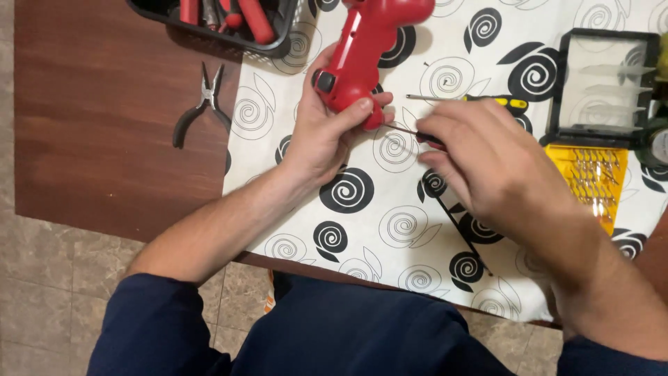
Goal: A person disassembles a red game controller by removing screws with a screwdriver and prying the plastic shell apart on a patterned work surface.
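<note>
A red plastic game controller shell [365,52] is gripped by the left hand [327,129] over the white spiral-patterned cloth [390,223]. A thin black-handled screwdriver [410,132] is pinched in the right hand [487,163], its tip at the shell's near edge (contact unclear). Black-handled pliers [202,104] lie left on the brown wooden table [104,139]. A yellow bit tray [590,177] sits right.
</note>
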